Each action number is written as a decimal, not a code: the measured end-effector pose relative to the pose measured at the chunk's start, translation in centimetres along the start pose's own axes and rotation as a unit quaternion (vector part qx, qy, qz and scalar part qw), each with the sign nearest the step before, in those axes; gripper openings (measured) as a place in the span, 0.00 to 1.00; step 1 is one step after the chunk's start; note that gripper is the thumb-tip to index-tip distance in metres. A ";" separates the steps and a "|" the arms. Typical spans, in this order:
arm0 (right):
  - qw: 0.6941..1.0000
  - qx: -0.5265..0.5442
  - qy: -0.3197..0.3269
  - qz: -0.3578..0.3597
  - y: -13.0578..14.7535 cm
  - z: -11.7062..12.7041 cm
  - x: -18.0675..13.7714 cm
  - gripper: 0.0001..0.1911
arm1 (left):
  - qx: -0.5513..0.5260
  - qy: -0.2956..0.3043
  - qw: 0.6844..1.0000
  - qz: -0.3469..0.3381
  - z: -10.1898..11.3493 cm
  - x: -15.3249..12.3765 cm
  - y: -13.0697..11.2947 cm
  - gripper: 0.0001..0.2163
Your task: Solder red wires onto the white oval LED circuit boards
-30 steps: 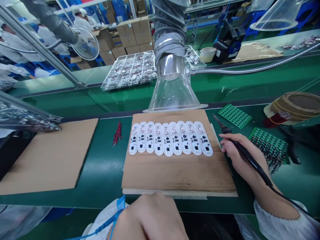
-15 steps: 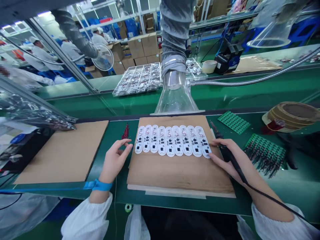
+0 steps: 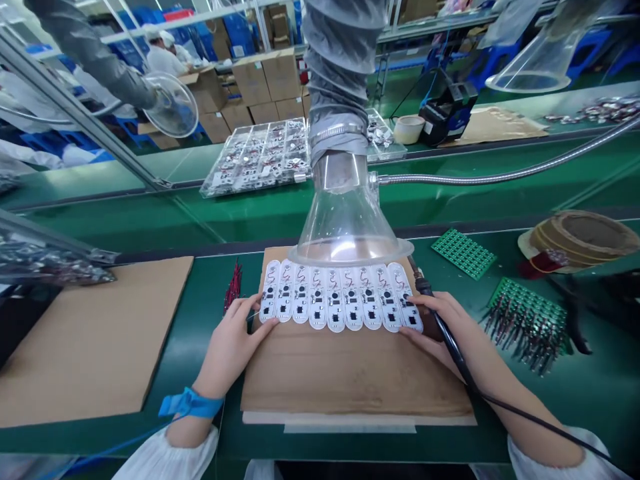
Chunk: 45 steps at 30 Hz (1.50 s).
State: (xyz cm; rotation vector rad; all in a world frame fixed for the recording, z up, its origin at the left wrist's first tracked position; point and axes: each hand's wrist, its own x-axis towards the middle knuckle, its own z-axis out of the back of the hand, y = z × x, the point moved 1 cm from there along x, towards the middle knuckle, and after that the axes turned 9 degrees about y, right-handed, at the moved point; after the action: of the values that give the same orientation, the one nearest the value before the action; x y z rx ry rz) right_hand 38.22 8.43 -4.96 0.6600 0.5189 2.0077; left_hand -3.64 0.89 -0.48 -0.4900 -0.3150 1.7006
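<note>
A row of several white, round-ended circuit boards (image 3: 335,300), carrying black chips and thin red wires, lies side by side on a brown cardboard sheet (image 3: 357,373). My left hand (image 3: 237,340) grips the row's left end, fingertips at the side edge and thumb at the lower corner. At the opposite end, my right hand (image 3: 443,327) has thumb and fingers against the last board. A soldering iron (image 3: 449,338) is held in that same hand, its tip pointing up and away from me. Thin dark red wires (image 3: 233,288) lie bundled beyond my left hand.
A clear fume hood (image 3: 350,223) hangs over the boards' far ends. Green circuit panels (image 3: 464,253) lie at right, one bearing many wires (image 3: 525,327), near a round tape-wrapped container (image 3: 580,240). Another cardboard sheet (image 3: 95,333) is at left. A parts tray (image 3: 260,153) stands behind.
My left hand has moved right onto the row's left end. My right hand has settled further around the last board, still with the soldering iron. The camera view has shifted.
</note>
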 end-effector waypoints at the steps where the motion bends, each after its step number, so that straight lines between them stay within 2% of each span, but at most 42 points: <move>1: 1.000 0.004 -0.001 -0.002 0.2 0.1 0.4 0.21 | 0.004 0.000 1.000 -0.002 0.0 0.4 0.0 0.26; 7: 1.000 0.027 0.000 -0.012 0.9 0.4 3.2 0.21 | 0.029 -0.007 0.999 -0.013 0.6 2.6 0.5 0.26; 10: 0.999 0.044 -0.010 -0.029 0.4 0.0 3.6 0.23 | 0.043 -0.066 0.997 -0.025 0.9 2.5 0.3 0.25; 12: 0.997 0.061 -0.025 -0.037 0.2 -0.2 3.5 0.24 | 0.055 -0.110 0.989 -0.086 0.6 2.0 -0.8 0.19; 13: 0.996 0.068 -0.031 -0.039 0.3 -0.2 3.5 0.24 | 0.066 -0.111 0.982 -0.141 0.3 1.9 -1.8 0.16; 14: 0.996 0.074 -0.035 -0.041 0.4 0.0 3.5 0.24 | 0.078 -0.095 0.971 -0.206 -0.3 1.8 -2.9 0.14; 16: 0.995 0.082 -0.034 -0.039 0.8 0.4 3.6 0.23 | 0.108 -0.029 0.942 -0.316 -1.7 1.8 -5.5 0.15; 18: 0.995 0.086 -0.032 -0.035 1.2 0.7 3.7 0.21 | 0.132 0.032 0.923 -0.360 -3.1 2.3 -7.9 0.18; 20: 0.995 0.090 -0.037 -0.030 1.3 0.9 3.7 0.21 | 0.148 0.061 0.918 -0.363 -4.2 2.7 -9.5 0.19; 22: 0.994 0.097 -0.039 -0.027 1.3 0.8 3.7 0.21 | 0.154 0.066 0.920 -0.355 -4.8 3.0 -10.1 0.19; 30: 0.990 0.133 -0.037 -0.013 0.6 0.1 3.4 0.22 | 0.077 0.068 0.925 -0.365 -5.0 3.0 -9.5 0.18; 33: 0.990 0.136 -0.030 0.004 0.4 -0.1 3.4 0.22 | -0.008 0.080 0.930 -0.359 -5.0 3.3 -9.4 0.12; 35: 0.988 0.150 -0.033 0.017 0.6 -0.1 3.4 0.20 | -0.069 0.103 0.928 -0.351 -4.8 3.3 -9.4 0.09; 38: 0.986 0.149 -0.058 0.040 1.3 0.6 3.2 0.18 | -0.120 0.156 0.916 -0.349 -4.5 3.3 -9.5 0.10; 41: 0.989 0.108 -0.076 0.070 2.3 1.6 2.7 0.13 | -0.124 0.193 0.911 -0.342 -4.4 3.3 -9.6 0.13; 43: 0.988 0.099 -0.065 0.099 3.0 2.2 2.4 0.09 | -0.110 0.209 0.916 -0.324 -4.5 3.4 -10.0 0.16; 45: 0.984 0.107 -0.046 0.134 3.7 2.5 2.0 0.12 | -0.093 0.215 0.921 -0.310 -4.6 3.3 -10.9 0.17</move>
State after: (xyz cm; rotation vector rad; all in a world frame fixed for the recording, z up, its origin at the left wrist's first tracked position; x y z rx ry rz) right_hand 36.54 8.68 -0.39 0.9942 0.6218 2.1760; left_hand 7.56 5.89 0.10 -0.7918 -0.2728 0.9193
